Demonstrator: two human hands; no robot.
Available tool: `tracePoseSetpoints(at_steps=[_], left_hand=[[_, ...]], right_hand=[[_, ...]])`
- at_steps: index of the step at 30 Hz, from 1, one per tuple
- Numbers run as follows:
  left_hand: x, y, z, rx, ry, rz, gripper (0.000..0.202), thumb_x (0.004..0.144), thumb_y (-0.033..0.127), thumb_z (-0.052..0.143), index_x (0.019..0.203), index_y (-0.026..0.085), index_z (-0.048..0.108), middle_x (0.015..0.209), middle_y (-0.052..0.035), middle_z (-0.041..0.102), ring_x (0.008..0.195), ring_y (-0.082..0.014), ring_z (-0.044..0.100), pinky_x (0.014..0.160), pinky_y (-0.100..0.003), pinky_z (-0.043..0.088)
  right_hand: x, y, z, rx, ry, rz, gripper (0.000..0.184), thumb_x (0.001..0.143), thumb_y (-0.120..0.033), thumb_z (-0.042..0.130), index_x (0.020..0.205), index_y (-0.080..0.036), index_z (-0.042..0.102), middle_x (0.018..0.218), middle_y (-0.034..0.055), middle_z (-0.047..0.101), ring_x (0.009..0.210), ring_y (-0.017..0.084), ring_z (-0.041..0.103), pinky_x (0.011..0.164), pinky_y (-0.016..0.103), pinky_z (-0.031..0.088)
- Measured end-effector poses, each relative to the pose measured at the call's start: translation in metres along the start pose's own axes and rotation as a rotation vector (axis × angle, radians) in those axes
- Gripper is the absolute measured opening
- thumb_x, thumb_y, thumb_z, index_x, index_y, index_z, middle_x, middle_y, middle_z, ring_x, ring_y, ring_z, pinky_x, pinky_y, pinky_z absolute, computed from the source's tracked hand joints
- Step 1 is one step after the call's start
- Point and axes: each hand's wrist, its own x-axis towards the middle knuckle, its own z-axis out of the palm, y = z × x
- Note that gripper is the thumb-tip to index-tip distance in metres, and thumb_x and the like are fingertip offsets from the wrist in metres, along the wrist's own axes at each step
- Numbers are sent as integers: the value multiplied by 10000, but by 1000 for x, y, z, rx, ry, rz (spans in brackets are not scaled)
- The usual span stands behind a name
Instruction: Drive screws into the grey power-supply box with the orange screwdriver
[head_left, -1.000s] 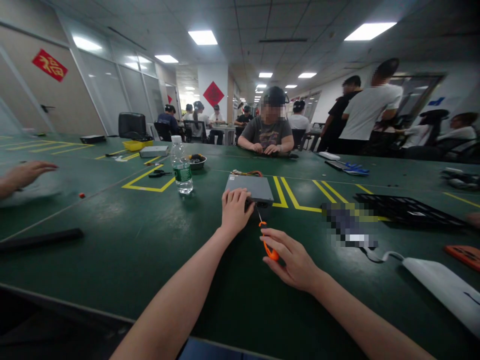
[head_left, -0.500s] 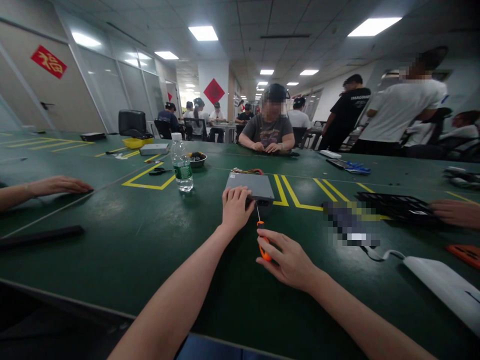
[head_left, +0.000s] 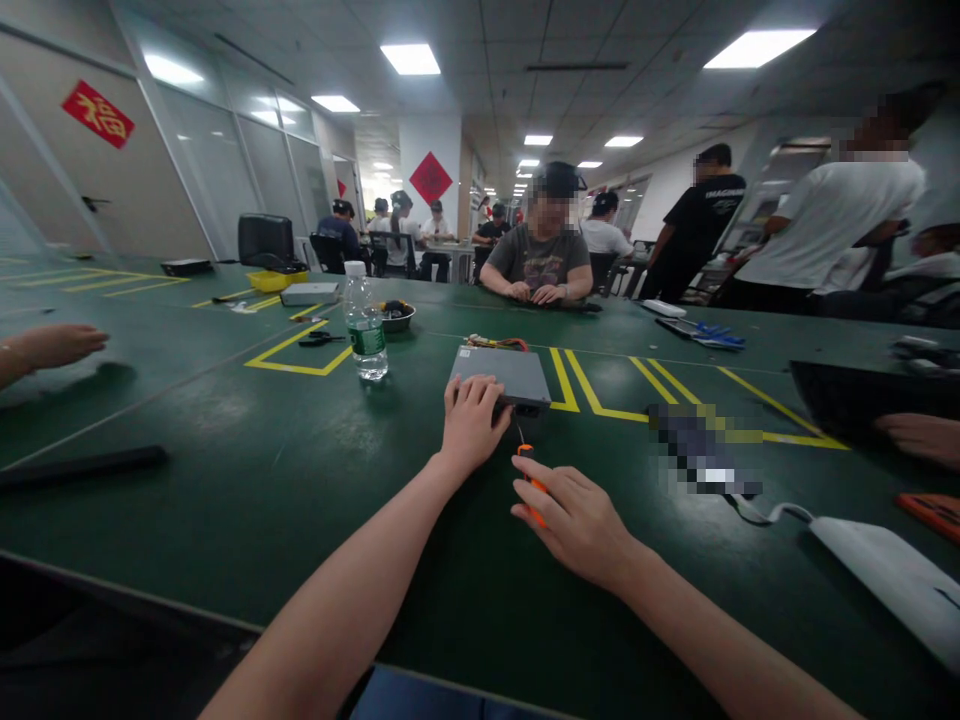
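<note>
A grey metal computer power supply (head_left: 504, 374) lies on the green table in front of me, a bundle of coloured wires (head_left: 495, 342) at its far edge. My left hand (head_left: 474, 420) grips its near left corner, fingers over the top and thumb at the front face. In my right hand (head_left: 574, 515) is a screwdriver with an orange and black handle (head_left: 535, 490), held between thumb and fingers. Its thin shaft (head_left: 520, 432) points up at the front face of the power supply. Whether the tip sits in a screw is too small to tell.
Left of the power supply stands a water bottle (head_left: 366, 325), with a metal bowl (head_left: 397, 318) behind it. To the right lie a blurred-out device (head_left: 701, 450) and a white power bank (head_left: 885, 580) on a cable. Other people's hands (head_left: 56, 352) reach in from both sides.
My right fingers have shifted round the screwdriver handle, covering more of it. At the left, another person's hand has lifted and drawn back. At the right, a co-worker's dark panel has shifted and tilted.
</note>
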Motion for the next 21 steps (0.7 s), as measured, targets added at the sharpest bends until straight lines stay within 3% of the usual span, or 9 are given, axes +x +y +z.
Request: tracePoseSetpoints(at_steps=[2,5,13,18,21], left_hand=[[1,-2,0,-6,-2,47,212,836,282,492,1036,223,528,1193,-38,563,1200,-198,427,1092,-423,174],[2,-4,0,-28,-16,94,216,839,261,478,1045,209,514,1259,-37,528,1222,-182,410,1068,-386,228],[3,-5,0,-65,-41,73,225,829,268,506,1049,224,503,1224,-14,564,1163,-181,455,975,-364,296],[3,-5,1,-74,-38,68,219,826,262,512,1041,221,503,1220,-7,565,1157,-178,451,961,-364,291],[3,-5,1,-81,-35,63,214,827,260,511,1037,221,502,1214,-1,567,1156,-175,449,960,-364,287]], right_hand=[[1,-3,-1,26,-39,8,271,889,-294,438,1062,-105,526,1139,193,553,955,240,574,753,366,509],[4,-8,-4,55,-106,11,374,907,-332,365,1168,-92,486,1204,215,507,1065,270,526,816,401,489],[-3,-8,4,139,-15,52,239,860,-285,510,1041,-131,491,1113,174,574,796,181,603,640,302,508],[-1,-8,-1,219,-114,61,312,885,-273,445,1177,-162,442,1259,190,441,1094,249,510,794,364,499],[0,-8,-4,189,-125,29,336,887,-197,408,1221,-175,430,1268,193,427,1073,237,524,789,357,497]])
